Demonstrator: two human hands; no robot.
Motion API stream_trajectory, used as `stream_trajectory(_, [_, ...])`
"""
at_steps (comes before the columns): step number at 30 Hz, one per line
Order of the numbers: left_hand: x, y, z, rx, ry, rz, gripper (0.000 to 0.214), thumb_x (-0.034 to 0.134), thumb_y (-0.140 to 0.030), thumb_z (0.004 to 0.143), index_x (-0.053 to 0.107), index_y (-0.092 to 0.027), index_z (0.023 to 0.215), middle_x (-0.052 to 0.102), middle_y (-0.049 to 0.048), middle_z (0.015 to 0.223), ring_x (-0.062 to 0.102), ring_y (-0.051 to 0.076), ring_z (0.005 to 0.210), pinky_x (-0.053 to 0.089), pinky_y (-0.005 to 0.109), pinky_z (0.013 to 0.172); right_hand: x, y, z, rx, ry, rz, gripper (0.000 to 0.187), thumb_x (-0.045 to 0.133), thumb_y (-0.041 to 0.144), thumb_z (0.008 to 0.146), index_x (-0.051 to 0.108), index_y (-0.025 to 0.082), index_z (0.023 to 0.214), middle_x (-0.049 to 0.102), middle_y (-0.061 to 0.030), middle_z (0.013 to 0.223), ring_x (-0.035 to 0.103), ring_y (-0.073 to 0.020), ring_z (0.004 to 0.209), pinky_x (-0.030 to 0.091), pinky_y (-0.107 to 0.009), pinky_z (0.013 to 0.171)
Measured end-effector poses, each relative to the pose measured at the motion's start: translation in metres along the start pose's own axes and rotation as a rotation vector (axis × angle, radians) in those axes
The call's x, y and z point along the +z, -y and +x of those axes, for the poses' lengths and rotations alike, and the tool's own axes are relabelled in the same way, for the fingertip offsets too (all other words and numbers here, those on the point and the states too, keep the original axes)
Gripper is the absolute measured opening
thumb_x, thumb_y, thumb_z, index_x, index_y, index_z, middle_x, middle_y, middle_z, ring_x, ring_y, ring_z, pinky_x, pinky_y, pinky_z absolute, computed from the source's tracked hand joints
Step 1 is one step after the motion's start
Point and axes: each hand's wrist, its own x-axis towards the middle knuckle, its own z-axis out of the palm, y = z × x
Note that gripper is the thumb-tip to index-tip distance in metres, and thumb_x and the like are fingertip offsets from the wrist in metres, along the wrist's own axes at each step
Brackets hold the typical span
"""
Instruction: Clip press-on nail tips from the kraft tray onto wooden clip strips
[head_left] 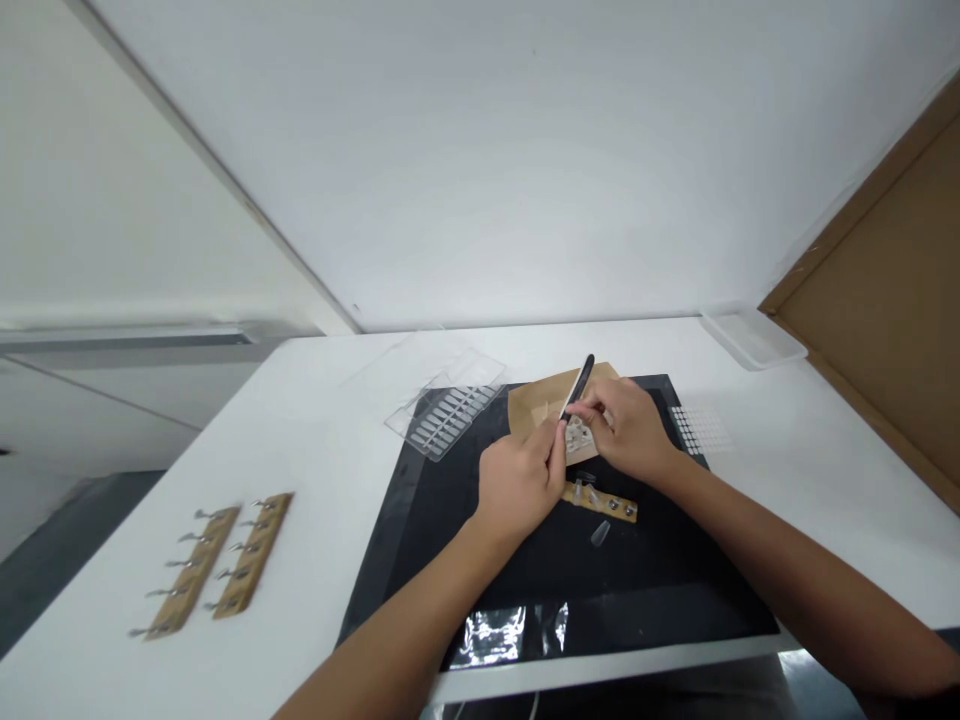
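Note:
My left hand (520, 478) is closed around the lower end of a slim black nail file (581, 382) with a pale edge, which points up and away. The fingers of my right hand (628, 428) are pinched together against the file's lower part; anything small between them is hidden. Beneath both hands lies a brown paper sheet (534, 398) with small whitish pieces (577, 436) on it. Closer to me, a wooden strip (621, 507) with metal clips carries clear nail tips. One loose clear nail tip (600, 533) rests on the black mat (540, 575).
Two wooden strips (191, 580) (259, 550) with upright metal clips stand at the left. A clear tray of nail tips (454, 415) overlaps the mat's far left corner. White adhesive dots (699, 430) lie right; a translucent plastic box (754, 338) is near the brown board (885, 290).

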Motion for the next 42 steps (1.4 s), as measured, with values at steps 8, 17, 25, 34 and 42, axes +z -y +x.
stream_trajectory(8, [-0.001, -0.001, 0.000, 0.019, -0.040, -0.010, 0.034, 0.046, -0.029, 0.108, 0.075, -0.017, 0.094, 0.065, 0.0016, 0.058, 0.058, 0.014, 0.049, 0.030, 0.028, 0.052, -0.001, 0.004, 0.001, -0.014, -0.052, -0.052, 0.034, 0.052, 0.038, 0.107, 0.048, 0.024, 0.077, 0.063, 0.0007, 0.069, 0.057, -0.0182, 0.066, 0.038, -0.036, 0.076])
stream_trajectory(17, [-0.002, -0.003, 0.001, 0.032, -0.068, -0.023, 0.032, 0.048, -0.028, 0.107, 0.075, -0.017, 0.094, 0.064, 0.0010, 0.058, 0.057, 0.014, 0.048, 0.030, 0.029, 0.051, -0.005, 0.006, 0.003, 0.007, -0.052, -0.047, 0.037, 0.052, 0.042, 0.107, 0.050, 0.023, 0.076, 0.065, 0.0011, 0.070, 0.057, -0.0173, 0.064, 0.038, -0.036, 0.078])
stream_trajectory(25, [0.000, -0.001, -0.002, 0.040, -0.083, -0.026, 0.031, 0.050, -0.028, 0.107, 0.074, -0.017, 0.090, 0.064, 0.0007, 0.057, 0.056, 0.014, 0.047, 0.031, 0.029, 0.051, -0.008, 0.004, 0.002, -0.018, -0.011, -0.063, 0.037, 0.049, 0.040, 0.109, 0.048, 0.023, 0.075, 0.064, 0.0015, 0.068, 0.058, -0.0174, 0.064, 0.036, -0.036, 0.077])
stream_trajectory(34, [-0.001, -0.001, 0.000, 0.074, -0.113, 0.003, 0.029, 0.050, -0.026, 0.107, 0.076, -0.017, 0.097, 0.066, 0.0013, 0.059, 0.059, 0.014, 0.049, 0.034, 0.028, 0.052, -0.009, 0.007, -0.001, -0.002, -0.011, -0.054, 0.038, 0.051, 0.042, 0.109, 0.050, 0.023, 0.076, 0.065, 0.0022, 0.068, 0.057, -0.0164, 0.062, 0.035, -0.037, 0.077])
stream_trajectory(42, [-0.006, -0.002, 0.000, 0.119, -0.076, 0.025, 0.030, 0.047, -0.029, 0.108, 0.074, -0.017, 0.111, 0.072, 0.0042, 0.067, 0.066, 0.016, 0.059, 0.044, 0.026, 0.059, -0.023, 0.011, -0.009, 0.086, -0.086, 0.241, 0.028, 0.063, 0.038, 0.102, 0.057, 0.024, 0.079, 0.066, 0.0015, 0.073, 0.061, -0.0172, 0.067, 0.043, -0.038, 0.075])
